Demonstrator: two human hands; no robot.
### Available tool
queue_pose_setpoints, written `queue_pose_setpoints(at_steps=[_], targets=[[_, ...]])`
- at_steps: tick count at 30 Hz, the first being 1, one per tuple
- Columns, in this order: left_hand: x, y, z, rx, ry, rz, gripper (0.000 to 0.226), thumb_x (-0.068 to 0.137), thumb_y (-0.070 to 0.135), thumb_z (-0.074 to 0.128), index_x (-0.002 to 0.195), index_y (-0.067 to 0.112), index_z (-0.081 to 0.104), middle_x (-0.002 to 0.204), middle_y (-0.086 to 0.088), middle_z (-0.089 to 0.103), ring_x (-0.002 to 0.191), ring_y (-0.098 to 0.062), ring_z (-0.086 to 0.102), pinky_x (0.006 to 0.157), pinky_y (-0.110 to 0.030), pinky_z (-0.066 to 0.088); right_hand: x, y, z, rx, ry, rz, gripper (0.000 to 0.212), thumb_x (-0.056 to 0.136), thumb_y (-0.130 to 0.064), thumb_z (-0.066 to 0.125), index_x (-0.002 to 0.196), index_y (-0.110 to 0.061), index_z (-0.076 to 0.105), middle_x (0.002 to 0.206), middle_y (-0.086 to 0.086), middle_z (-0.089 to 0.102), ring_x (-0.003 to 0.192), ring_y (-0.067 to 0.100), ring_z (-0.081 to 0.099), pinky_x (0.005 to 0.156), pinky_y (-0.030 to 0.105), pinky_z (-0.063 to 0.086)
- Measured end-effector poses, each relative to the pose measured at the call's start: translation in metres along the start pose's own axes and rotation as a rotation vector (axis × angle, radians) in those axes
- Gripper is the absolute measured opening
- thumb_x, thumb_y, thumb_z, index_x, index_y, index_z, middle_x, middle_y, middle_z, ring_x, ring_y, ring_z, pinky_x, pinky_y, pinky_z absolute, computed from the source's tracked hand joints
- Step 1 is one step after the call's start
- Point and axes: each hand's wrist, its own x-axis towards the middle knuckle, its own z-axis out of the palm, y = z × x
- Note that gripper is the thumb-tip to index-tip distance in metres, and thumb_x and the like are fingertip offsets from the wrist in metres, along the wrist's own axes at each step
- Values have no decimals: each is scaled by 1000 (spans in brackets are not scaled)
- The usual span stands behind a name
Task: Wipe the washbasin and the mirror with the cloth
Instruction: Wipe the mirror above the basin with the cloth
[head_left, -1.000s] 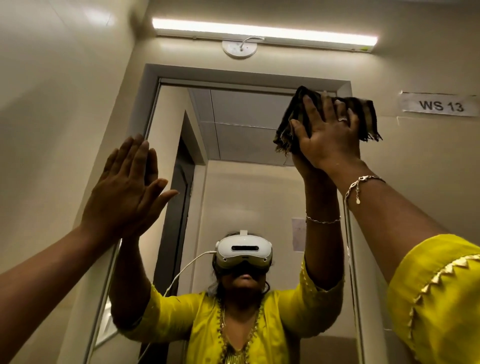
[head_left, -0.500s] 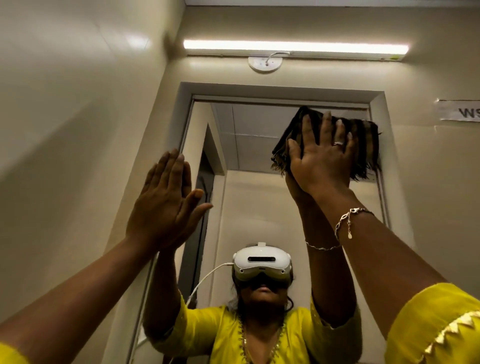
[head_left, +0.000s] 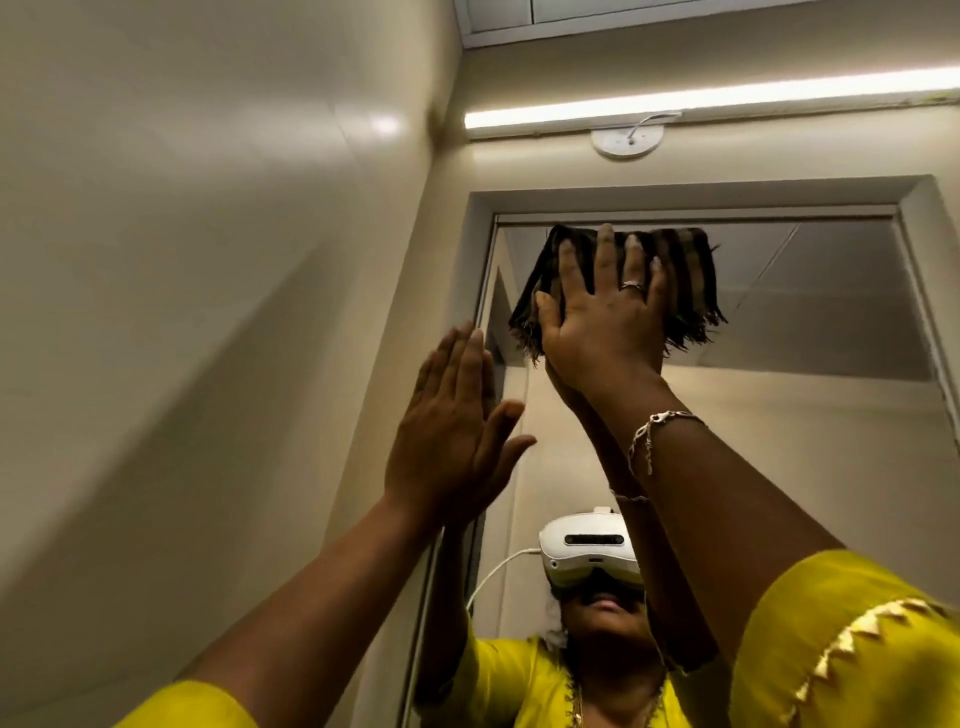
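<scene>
A tall mirror (head_left: 779, 441) in a pale frame fills the wall ahead and reflects a person in yellow with a white headset. A dark striped cloth (head_left: 685, 280) with frayed edges lies flat on the glass near the mirror's top left. My right hand (head_left: 602, 322) presses it there with straight, spread fingers. My left hand (head_left: 452, 431) lies flat with straight fingers on the mirror's left frame edge, lower down. The washbasin is out of view.
A side wall (head_left: 208, 312) stands close on the left and meets the mirror wall at a corner. A lit tube light (head_left: 701, 98) and a round white fitting (head_left: 627, 140) sit above the mirror. The ceiling edge (head_left: 571, 21) is just above.
My right hand has slid the cloth left along the top of the mirror, from its right corner toward its left. My view has tilted up and left. My left hand stays flat on the frame.
</scene>
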Motion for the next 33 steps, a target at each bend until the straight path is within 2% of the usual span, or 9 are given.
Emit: queue_pose_setpoints(at_steps=[3,5,6,12,16,20,24,28,33], targets=[[1,4,-5,-92,41,2,76,90,57,30,142,3,17,152,-15,18,141,-23,10,114,-40,17,2,-25,4,18,-14,-42,58,97,-48,18,148,-25,3,157,12,-7,143,32,-9,114,47,-8],[2,7,-9,-167,63,-2,82,89,64,9,142,1,18,151,-16,17,141,-24,9,115,-36,12,3,-38,7,20,-15,-61,58,97,-48,17,148,-25,2,157,11,-8,143,32,-9,114,47,-8],[2,8,-10,-182,80,3,84,89,64,5,141,0,17,151,-16,16,141,-24,8,115,-35,10,3,-42,9,17,-16,-66,58,97,-48,17,148,-25,2,157,11,-8,143,32,-9,114,47,-8],[2,6,-6,-150,121,17,81,90,62,6,141,-1,12,150,-13,5,141,-26,4,115,-38,7,0,-40,11,14,-30,-128,57,97,-49,15,148,-27,2,157,9,-9,143,30,-10,113,46,-9],[3,4,-2,-40,83,43,80,90,60,12,142,-2,13,151,-20,8,141,-29,3,116,-39,6,-7,-33,8,9,-50,-191,57,97,-50,15,148,-29,2,157,7,-9,143,29,-11,114,45,-10],[4,5,-7,-38,69,43,82,90,60,7,141,-4,15,150,-24,13,140,-32,8,114,-35,3,-11,-26,6,23,-38,-204,56,97,-50,17,148,-30,4,158,6,-7,144,29,-9,114,45,-9],[3,6,-6,40,41,49,77,90,54,25,141,-3,14,151,-24,12,140,-31,6,114,-35,3,-19,-9,4,26,-15,-200,56,97,-50,21,148,-30,7,158,6,-3,144,28,-7,114,44,-8],[3,10,-9,86,-11,52,86,89,63,6,141,-5,15,151,-24,11,140,-33,7,114,-32,-1,-27,15,-2,17,-22,-187,56,97,-49,22,148,-30,8,158,5,-2,144,28,-7,114,45,-7],[5,12,-9,141,-32,81,86,89,62,5,140,-6,16,150,-25,13,139,-35,9,113,-29,-4,-36,56,-12,-6,-13,-158,59,92,-52,17,147,-31,11,158,5,2,144,28,-4,115,45,-6]])
